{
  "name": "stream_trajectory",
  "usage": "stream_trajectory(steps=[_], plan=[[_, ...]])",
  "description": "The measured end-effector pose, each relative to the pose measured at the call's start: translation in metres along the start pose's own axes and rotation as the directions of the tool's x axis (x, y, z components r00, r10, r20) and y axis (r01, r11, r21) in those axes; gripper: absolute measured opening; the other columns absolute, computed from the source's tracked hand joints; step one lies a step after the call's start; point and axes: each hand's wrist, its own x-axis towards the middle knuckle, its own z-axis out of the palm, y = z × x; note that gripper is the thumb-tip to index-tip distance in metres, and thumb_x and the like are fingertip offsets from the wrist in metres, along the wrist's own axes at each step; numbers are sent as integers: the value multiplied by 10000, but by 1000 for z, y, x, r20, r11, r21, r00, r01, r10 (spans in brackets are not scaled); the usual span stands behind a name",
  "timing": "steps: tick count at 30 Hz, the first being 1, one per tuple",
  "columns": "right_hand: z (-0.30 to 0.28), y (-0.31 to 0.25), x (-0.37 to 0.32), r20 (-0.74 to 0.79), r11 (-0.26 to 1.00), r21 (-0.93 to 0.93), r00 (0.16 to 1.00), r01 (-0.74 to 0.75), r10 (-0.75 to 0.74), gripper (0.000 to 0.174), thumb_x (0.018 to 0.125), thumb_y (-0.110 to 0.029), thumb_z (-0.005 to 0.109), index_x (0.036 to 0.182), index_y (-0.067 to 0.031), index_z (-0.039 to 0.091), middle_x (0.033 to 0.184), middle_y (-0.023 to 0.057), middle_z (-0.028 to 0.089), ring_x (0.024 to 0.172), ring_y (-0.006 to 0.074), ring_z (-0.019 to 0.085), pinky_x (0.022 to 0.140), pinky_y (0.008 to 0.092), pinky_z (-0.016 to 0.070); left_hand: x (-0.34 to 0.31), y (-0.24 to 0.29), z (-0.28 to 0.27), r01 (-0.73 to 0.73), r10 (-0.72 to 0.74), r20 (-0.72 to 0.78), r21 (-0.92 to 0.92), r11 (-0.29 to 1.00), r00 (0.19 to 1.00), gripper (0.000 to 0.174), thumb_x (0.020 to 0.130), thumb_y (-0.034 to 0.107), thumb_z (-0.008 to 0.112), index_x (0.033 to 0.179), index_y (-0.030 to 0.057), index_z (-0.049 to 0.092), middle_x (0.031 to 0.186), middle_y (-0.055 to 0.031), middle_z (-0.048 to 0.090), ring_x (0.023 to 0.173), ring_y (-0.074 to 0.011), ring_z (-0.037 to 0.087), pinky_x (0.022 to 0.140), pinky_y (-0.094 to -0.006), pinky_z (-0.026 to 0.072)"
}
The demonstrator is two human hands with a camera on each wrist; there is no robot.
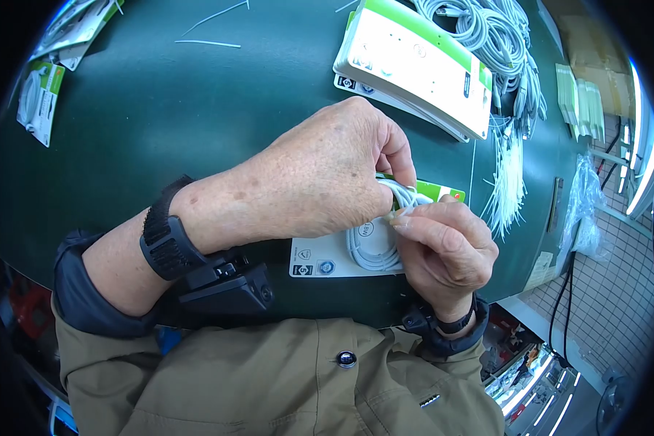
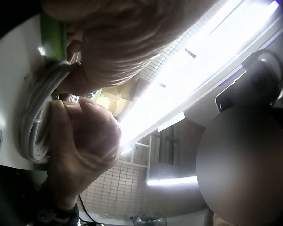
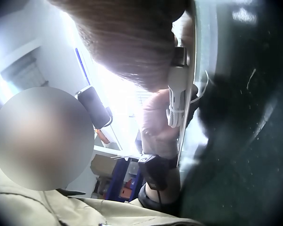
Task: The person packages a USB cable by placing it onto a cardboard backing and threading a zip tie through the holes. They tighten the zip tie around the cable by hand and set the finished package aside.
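Note:
A coiled white cable (image 1: 374, 251) lies on a white and green packaging card (image 1: 320, 260) near the front edge of the dark green table (image 1: 196, 131). My left hand (image 1: 327, 174) reaches in from the left, its fingers curled over the top of the coil and holding it against the card. At the coil's right side, the thumb and forefinger of my right hand (image 1: 443, 247) pinch a strand of the cable. The left wrist view shows the coil (image 2: 35, 117) on the card (image 2: 4, 94) with the right hand (image 2: 80, 141) against it. The right wrist view shows cable loops (image 3: 177, 106) edge-on.
A stack of white and green cards (image 1: 414, 65) lies at the back right, beside a heap of white cables (image 1: 494, 33). A bunch of white ties (image 1: 509, 182) lies to the right. Packed items (image 1: 40, 94) sit far left. The table's edge runs close to my body.

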Motion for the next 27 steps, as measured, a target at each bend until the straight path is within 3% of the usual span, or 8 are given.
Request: stream_trajectory(steps=[5, 8, 13, 17, 20, 24, 27], plan=[[-1, -8, 2, 15, 998, -42, 999, -41, 42, 356, 677, 117, 812, 983, -61, 776, 776, 65, 683, 629, 206, 663, 549, 318, 514, 0, -3, 2, -16, 16, 10, -19, 1000, 1000, 182, 800, 10, 714, 966, -52, 758, 843, -80, 754, 798, -85, 662, 763, -270, 555], [0, -2, 2, -19, 1000, -10, 1000, 14, -15, 377, 677, 122, 806, 1008, -57, 776, 794, 69, 680, 647, 216, 669, 558, 323, 524, 1, -2, 0, -50, 50, 15, -27, 998, 999, 167, 816, 0, 737, 976, -44, 760, 861, -67, 760, 812, -65, 653, 752, -258, 550], [-8, 1, 0, 30, 1000, -5, 999, 30, -30, 426, 711, 58, 809, 1094, -123, 764, 852, 47, 681, 650, 209, 641, 540, 319, 505, 2, -1, 0, 65, -60, 64, -68, 996, 996, 156, 864, 4, 738, 1012, -45, 751, 910, -51, 756, 824, -59, 662, 733, -237, 546], [-12, 2, 0, 46, 996, -17, 996, 82, -82, 339, 762, 16, 785, 1069, -127, 764, 824, 31, 665, 664, 193, 623, 532, 316, 492, 2, 0, -1, 98, -91, 77, -88, 991, 993, 146, 865, -15, 737, 1009, -44, 740, 919, -64, 757, 805, -64, 675, 725, -233, 551], [-13, -1, 2, 32, 997, -37, 997, 72, -71, 300, 756, 6, 790, 1028, -117, 757, 801, 31, 649, 657, 198, 616, 522, 330, 485, 3, -6, 0, 82, -75, 49, -140, 987, 996, 188, 823, 46, 716, 981, -42, 768, 874, -97, 769, 790, -107, 681, 735, -282, 552], [-10, -2, 3, 58, 995, -40, 994, 93, -91, 219, 734, -1, 758, 937, -76, 719, 809, 42, 615, 693, 223, 613, 569, 348, 498, 3, -4, 1, 92, -73, 101, -200, 976, 992, 163, 848, -46, 735, 1011, -53, 727, 932, -81, 762, 817, -88, 702, 723, -241, 572], [-9, -4, 6, 67, 987, -125, 994, 99, -91, 246, 715, 14, 810, 916, -107, 737, 812, 32, 664, 662, 216, 648, 561, 342, 506, 1, 6, 1, 125, -107, 94, -216, 968, 990, 168, 840, -29, 715, 1004, -56, 738, 934, -100, 768, 812, -95, 703, 722, -250, 574]])
